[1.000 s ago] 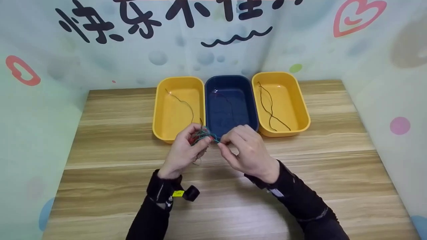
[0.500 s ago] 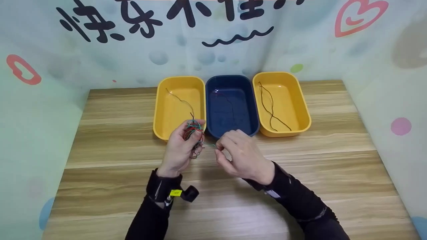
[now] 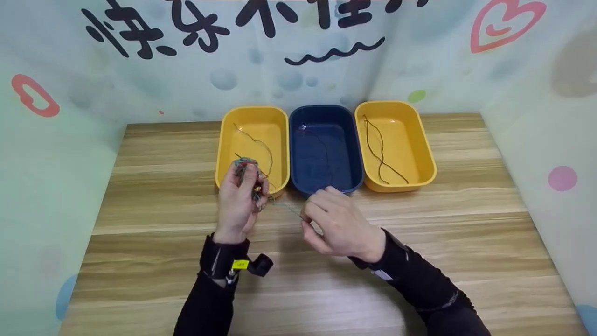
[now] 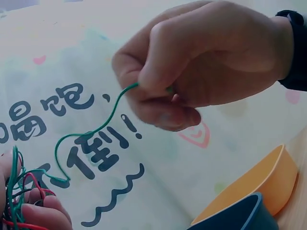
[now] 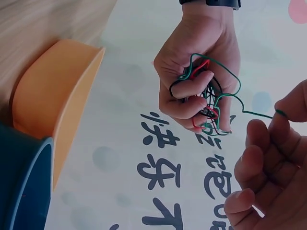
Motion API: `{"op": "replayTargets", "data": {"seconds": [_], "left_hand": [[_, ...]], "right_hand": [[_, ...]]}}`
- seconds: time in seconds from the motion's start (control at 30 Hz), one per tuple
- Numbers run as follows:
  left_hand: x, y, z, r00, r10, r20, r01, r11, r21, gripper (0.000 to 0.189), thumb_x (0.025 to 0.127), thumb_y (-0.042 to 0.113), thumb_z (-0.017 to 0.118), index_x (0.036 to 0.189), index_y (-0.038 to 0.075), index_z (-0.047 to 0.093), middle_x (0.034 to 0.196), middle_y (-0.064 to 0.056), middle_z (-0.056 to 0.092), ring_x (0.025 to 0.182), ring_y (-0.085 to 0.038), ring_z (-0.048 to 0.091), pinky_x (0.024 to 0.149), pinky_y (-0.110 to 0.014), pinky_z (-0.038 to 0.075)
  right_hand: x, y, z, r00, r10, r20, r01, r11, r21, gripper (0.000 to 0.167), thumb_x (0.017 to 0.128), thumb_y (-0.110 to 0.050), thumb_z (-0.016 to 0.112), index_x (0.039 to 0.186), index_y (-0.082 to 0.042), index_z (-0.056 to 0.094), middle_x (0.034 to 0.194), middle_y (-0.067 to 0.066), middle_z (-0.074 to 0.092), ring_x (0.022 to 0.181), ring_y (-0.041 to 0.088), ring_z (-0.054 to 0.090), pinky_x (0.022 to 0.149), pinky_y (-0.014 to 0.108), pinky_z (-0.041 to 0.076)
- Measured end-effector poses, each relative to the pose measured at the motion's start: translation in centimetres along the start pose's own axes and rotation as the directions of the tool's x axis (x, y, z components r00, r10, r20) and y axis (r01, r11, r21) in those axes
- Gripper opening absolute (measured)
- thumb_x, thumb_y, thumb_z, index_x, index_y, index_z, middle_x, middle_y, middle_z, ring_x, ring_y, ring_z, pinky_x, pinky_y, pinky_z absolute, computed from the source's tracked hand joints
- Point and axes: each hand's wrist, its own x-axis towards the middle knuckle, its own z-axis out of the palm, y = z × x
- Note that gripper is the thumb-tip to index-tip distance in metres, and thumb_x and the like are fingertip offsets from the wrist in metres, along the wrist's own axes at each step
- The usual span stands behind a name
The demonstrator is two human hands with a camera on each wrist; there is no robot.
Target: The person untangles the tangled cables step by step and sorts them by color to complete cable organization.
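Note:
In the head view my left hand (image 3: 239, 200) grips a tangled bundle of thin wires (image 3: 246, 164), in front of the left yellow bin. Green, red and black strands show in the bundle (image 5: 209, 103) in the right wrist view, with fingers curled over it. To the right, my right hand (image 3: 338, 221) pinches a green wire (image 4: 58, 148) between thumb and forefinger. That wire runs from the bundle across the gap between the hands, slightly wavy in the left wrist view. The right hand is just in front of the dark blue bin.
Three bins stand in a row at the table's back: a left yellow bin (image 3: 218, 154) with a thin wire in it, a dark blue bin (image 3: 322, 186) with a faint thin wire, and a right yellow bin (image 3: 419, 158) with dark wire. A printed curtain (image 3: 186, 88) hangs behind.
My left hand has moved left with the wire bundle, away from the right hand. More green wire now stretches between the hands; the right hand has moved slightly toward me.

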Motion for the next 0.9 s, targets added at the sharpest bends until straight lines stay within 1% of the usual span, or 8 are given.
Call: {"op": "replayTargets", "data": {"seconds": [0.13, 0.2, 0.3, 0.43, 0.5, 0.67, 0.8, 0.9], "left_hand": [[0.3, 0.1, -0.4, 0.999, 0.026, -0.033, -0.026, 1.000, 0.004, 0.026, 0.091, 0.033, 0.062, 0.098, 0.010, 0.050, 0.075, -0.002, 0.050, 0.055, -0.011, 0.050, 0.036, -0.015, 0.032], [0.4, 0.1, -0.6, 0.999, 0.031, -0.039, -0.030, 0.999, 0.015, 0.023, 0.092, 0.030, 0.061, 0.098, 0.011, 0.051, 0.075, -0.002, 0.050, 0.056, -0.011, 0.050, 0.036, -0.015, 0.032], [0.5, 0.1, -0.8, 0.998, 0.030, -0.049, -0.028, 0.999, 0.038, 0.021, 0.092, 0.028, 0.062, 0.098, 0.011, 0.052, 0.075, -0.002, 0.049, 0.056, -0.011, 0.051, 0.037, -0.015, 0.033], [0.5, 0.0, -0.8, 0.999, 0.030, -0.040, -0.028, 0.998, 0.061, 0.016, 0.094, 0.023, 0.061, 0.100, 0.010, 0.054, 0.075, -0.002, 0.050, 0.056, -0.011, 0.053, 0.037, -0.015, 0.034], [0.4, 0.0, -0.8, 0.999, 0.033, -0.015, -0.032, 0.997, 0.066, 0.013, 0.096, 0.020, 0.060, 0.102, 0.010, 0.055, 0.074, -0.003, 0.051, 0.056, -0.011, 0.053, 0.037, -0.015, 0.033], [0.0, -0.1, -0.6, 0.996, 0.048, 0.075, -0.055, 0.995, 0.089, 0.022, 0.094, 0.024, 0.064, 0.106, 0.007, 0.059, 0.072, -0.003, 0.054, 0.055, -0.011, 0.054, 0.037, -0.016, 0.034], [-0.2, -0.2, -0.4, 0.988, 0.045, 0.150, -0.062, 0.992, 0.107, 0.020, 0.094, 0.022, 0.063, 0.105, 0.006, 0.060, 0.070, -0.004, 0.055, 0.053, -0.011, 0.053, 0.036, -0.017, 0.034], [-0.4, -0.4, -0.1, 0.977, 0.036, 0.211, -0.061, 0.992, 0.114, 0.014, 0.096, 0.017, 0.060, 0.105, 0.005, 0.059, 0.069, -0.004, 0.056, 0.052, -0.011, 0.053, 0.036, -0.017, 0.034]], "right_hand": [[0.0, 0.1, -0.3, 1.000, -0.008, 0.005, 0.008, 1.000, -0.005, 0.006, 0.071, -0.009, 0.057, 0.073, -0.012, 0.051, 0.068, -0.002, 0.047, 0.061, 0.017, 0.045, 0.057, 0.030, 0.035], [0.0, 0.3, -0.6, 1.000, 0.001, -0.001, -0.001, 1.000, -0.006, 0.006, 0.071, -0.009, 0.055, 0.072, -0.012, 0.050, 0.067, -0.002, 0.046, 0.060, 0.017, 0.044, 0.057, 0.030, 0.034], [0.1, 1.0, -1.3, 0.999, 0.017, -0.041, -0.018, 1.000, -0.004, 0.006, 0.070, -0.008, 0.053, 0.071, -0.012, 0.049, 0.065, -0.001, 0.046, 0.058, 0.017, 0.043, 0.055, 0.030, 0.033], [-0.1, 2.1, -2.5, 0.992, 0.085, -0.094, -0.084, 0.996, 0.019, 0.003, 0.073, -0.007, 0.053, 0.072, -0.009, 0.051, 0.065, 0.002, 0.050, 0.059, 0.019, 0.046, 0.055, 0.032, 0.033], [-0.2, 2.6, -3.0, 0.987, 0.124, -0.101, -0.121, 0.992, 0.031, 0.003, 0.075, -0.008, 0.055, 0.073, -0.007, 0.052, 0.067, 0.003, 0.051, 0.061, 0.020, 0.048, 0.056, 0.033, 0.035], [-0.3, 4.0, -4.1, 0.974, 0.190, -0.125, -0.182, 0.981, 0.075, 0.006, 0.080, -0.006, 0.057, 0.077, -0.003, 0.054, 0.073, 0.008, 0.055, 0.068, 0.024, 0.052, 0.063, 0.035, 0.041], [-0.5, 4.8, -4.8, 0.959, 0.242, -0.145, -0.226, 0.967, 0.120, 0.008, 0.086, -0.005, 0.059, 0.081, 0.000, 0.055, 0.078, 0.011, 0.057, 0.073, 0.025, 0.053, 0.069, 0.031, 0.044], [-0.6, 5.2, -5.2, 0.947, 0.270, -0.173, -0.246, 0.958, 0.146, 0.006, 0.087, -0.002, 0.061, 0.084, 0.001, 0.057, 0.079, 0.011, 0.057, 0.074, 0.024, 0.053, 0.072, 0.027, 0.043]]}}
